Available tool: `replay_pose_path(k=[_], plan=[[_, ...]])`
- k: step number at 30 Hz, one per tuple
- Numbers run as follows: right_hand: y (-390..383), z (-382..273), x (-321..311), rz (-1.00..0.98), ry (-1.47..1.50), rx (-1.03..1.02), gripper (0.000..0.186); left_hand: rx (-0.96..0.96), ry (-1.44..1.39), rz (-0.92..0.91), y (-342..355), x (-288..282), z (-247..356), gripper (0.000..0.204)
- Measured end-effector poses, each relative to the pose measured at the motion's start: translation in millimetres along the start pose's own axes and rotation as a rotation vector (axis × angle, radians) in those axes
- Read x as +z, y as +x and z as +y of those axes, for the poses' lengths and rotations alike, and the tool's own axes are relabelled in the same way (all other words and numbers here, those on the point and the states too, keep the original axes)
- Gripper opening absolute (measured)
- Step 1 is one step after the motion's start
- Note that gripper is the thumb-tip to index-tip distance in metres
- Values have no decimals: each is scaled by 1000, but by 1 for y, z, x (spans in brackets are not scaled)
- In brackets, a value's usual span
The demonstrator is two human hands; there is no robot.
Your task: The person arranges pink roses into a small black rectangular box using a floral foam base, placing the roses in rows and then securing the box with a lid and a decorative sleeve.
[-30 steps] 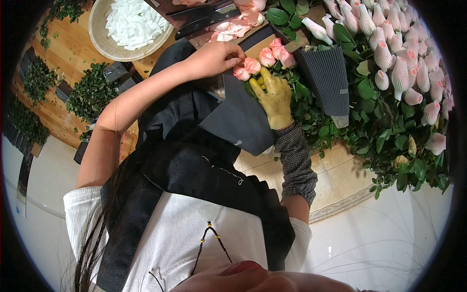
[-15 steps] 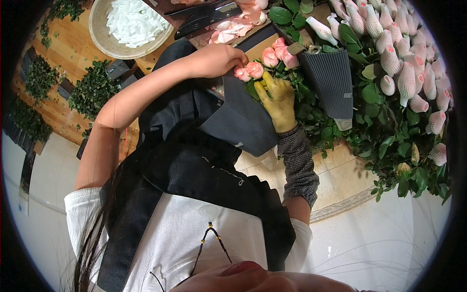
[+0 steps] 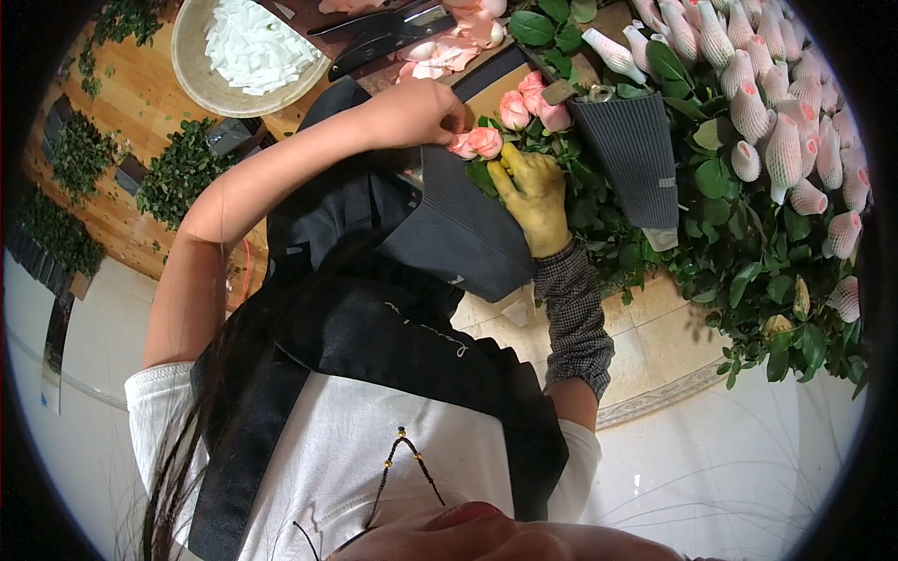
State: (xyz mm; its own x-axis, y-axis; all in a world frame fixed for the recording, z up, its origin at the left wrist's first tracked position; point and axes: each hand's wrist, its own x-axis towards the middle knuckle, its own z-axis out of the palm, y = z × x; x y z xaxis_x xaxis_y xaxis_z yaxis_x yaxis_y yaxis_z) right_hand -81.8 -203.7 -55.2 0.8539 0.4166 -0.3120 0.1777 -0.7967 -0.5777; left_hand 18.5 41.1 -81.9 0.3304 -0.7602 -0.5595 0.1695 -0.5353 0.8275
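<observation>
A pair of pink roses (image 3: 484, 142) lies between my hands, with green leaves below the blooms. My bare left hand (image 3: 432, 112) is curled at the left bloom; its fingertips are hidden, and what they pinch cannot be made out. My right hand (image 3: 535, 192), in a yellow glove, is closed just below the right bloom, seemingly around the stem, which is hidden by fingers and leaves. Under both hands lies a dark grey ribbed sheet (image 3: 458, 220). More pink roses (image 3: 533, 105) rest beyond my right hand.
At the upper left stands a round tub (image 3: 184, 70) of white sleeves (image 3: 262, 47). Black pruning shears (image 3: 379, 42) lie beside loose pink petals (image 3: 458, 51). Right of my glove is a tapering ribbed grey piece (image 3: 631, 159). Net-sleeved roses (image 3: 784, 154) and foliage crowd the right.
My left hand has shifted slightly left, its fingers now lower at the left bloom. The rose pair sits slightly farther left and lower. My right hand keeps its grip nearly unmoved.
</observation>
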Motion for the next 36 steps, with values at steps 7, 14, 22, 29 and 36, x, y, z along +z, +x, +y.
replay_pose_path(k=[7,14,22,29,36], plan=[[0,1,3,2,14,12,24,322,373,177,4,13,-15,14],[1,1,0,-38,26,22,24,419,573,395,5,2,-15,9],[-1,6,7,-36,-5,53,24,177,559,687,-20,-11,6,23],[4,-5,0,15,75,121,27,532,284,438,-9,4,-7,15],[6,-8,-1,63,78,154,27,562,360,380,-2,6,-4,18]])
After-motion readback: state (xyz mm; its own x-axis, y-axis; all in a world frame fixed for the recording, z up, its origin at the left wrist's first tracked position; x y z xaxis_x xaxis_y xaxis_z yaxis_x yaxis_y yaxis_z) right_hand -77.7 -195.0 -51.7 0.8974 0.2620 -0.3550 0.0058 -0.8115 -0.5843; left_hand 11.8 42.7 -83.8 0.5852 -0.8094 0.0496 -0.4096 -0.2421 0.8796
